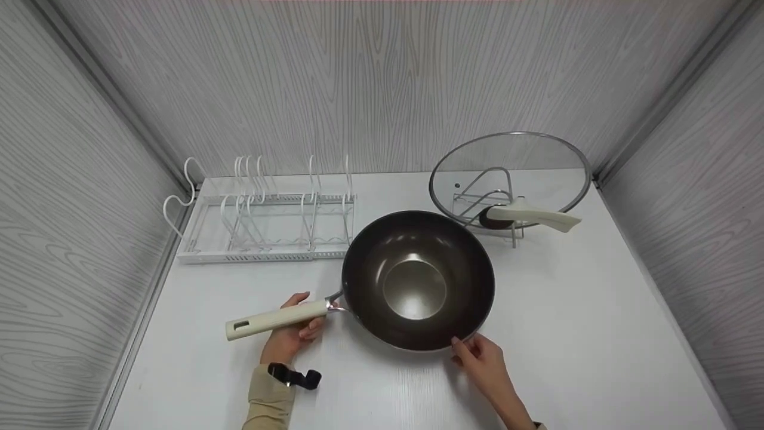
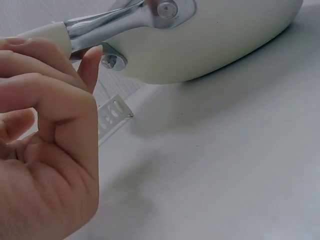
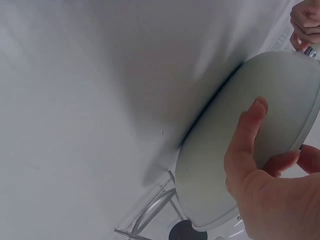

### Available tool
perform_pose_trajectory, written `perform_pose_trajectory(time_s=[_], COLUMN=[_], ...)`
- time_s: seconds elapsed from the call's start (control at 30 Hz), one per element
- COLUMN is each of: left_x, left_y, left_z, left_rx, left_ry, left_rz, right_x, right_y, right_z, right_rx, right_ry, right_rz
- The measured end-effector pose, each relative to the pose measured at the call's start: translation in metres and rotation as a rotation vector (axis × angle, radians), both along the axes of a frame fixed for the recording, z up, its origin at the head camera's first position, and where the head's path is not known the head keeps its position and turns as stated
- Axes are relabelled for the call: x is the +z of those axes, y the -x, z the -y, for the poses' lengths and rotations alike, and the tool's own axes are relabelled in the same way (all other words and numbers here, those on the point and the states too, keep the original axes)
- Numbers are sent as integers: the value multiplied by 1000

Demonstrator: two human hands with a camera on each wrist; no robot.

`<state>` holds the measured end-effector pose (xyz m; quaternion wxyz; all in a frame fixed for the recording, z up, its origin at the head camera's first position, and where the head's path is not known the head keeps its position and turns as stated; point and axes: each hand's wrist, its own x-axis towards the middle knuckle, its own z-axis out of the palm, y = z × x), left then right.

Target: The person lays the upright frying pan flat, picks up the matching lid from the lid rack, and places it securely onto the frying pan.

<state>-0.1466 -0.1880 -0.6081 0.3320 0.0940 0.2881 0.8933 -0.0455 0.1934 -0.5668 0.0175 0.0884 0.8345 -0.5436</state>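
A wok (image 1: 415,239) with a dark inside, a pale outside and a cream handle (image 1: 277,319) is at the middle of the white table in the head view. My left hand (image 1: 292,337) grips the handle near its metal joint, fingers curled in the left wrist view. At the near right of the rim, my right hand (image 1: 483,364) pinches the edge. The right wrist view shows one of its fingers (image 3: 245,135) along the outer wall (image 3: 215,165). The wok's base sits at or very near the tabletop; exact contact is hard to tell.
Behind on the left stands a white wire rack (image 1: 245,257) with several upright loops. At the back right, a glass lid (image 1: 549,179) with a cream handle (image 1: 531,216) leans upright in a small metal stand (image 1: 514,236). Grey wood-grain panels (image 1: 388,89) enclose the table on three sides.
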Motion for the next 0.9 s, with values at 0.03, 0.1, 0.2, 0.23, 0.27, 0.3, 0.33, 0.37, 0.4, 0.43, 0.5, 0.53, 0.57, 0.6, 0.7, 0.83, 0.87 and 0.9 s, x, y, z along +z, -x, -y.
perform_pose_trajectory(time_s=[0.03, 0.1, 0.2, 0.23, 0.27, 0.3, 0.33, 0.37, 0.4, 0.43, 0.5, 0.53, 0.57, 0.6, 0.7, 0.83, 0.87, 0.9], left_x=[-2, -5, -9, -8, -7, -6, -4, -2, 1, 4, 13, 18, 23, 30, 53, 87, 95, 103], left_y=[-3, -8, -16, -18, -20, -22, -23, -24, -25, -26, -28, -29, -30, -31, -33, -31, -30, -30], left_z=[-1, -2, -4, -6, -7, -8, -9, -9, -10, -11, -12, -13, -14, -15, -19, -31, -35, -39], left_rx=[35, 108, 181, 189, 189, 181, 159, 126, 88, 46, -48, -92, -131, -164, -226, -208, -181, -147], left_ry=[4, 22, 90, 133, 184, 243, 308, 379, 452, 519, 631, 674, 708, 730, 759, 810, 839, 869], left_rz=[-7, -9, 29, 50, 65, 80, 82, 70, 51, 16, -69, -122, -175, -228, -373, -515, -545, -571], right_x=[2, 5, 13, 15, 17, 20, 23, 25, 28, 30, 32, 33, 33, 33, 33, 32, 31, 31], right_y=[-1, -2, -3, -2, -2, -1, 1, 2, 4, 6, 10, 12, 14, 17, 25, 37, 40, 43], right_z=[-1, -4, -10, -12, -15, -17, -19, -22, -24, -26, -31, -34, -36, -39, -47, -60, -64, -68], right_rx=[15, 48, 82, 90, 96, 99, 100, 99, 100, 99, 94, 92, 90, 90, 83, 81, 77, 75], right_ry=[15, 33, 38, 32, 24, 19, 21, 21, 14, 6, -12, -22, -34, -42, -72, -153, -186, -225], right_rz=[9, 26, 36, 31, 23, 11, -7, -22, -39, -55, -87, -106, -126, -149, -239, -402, -450, -498])
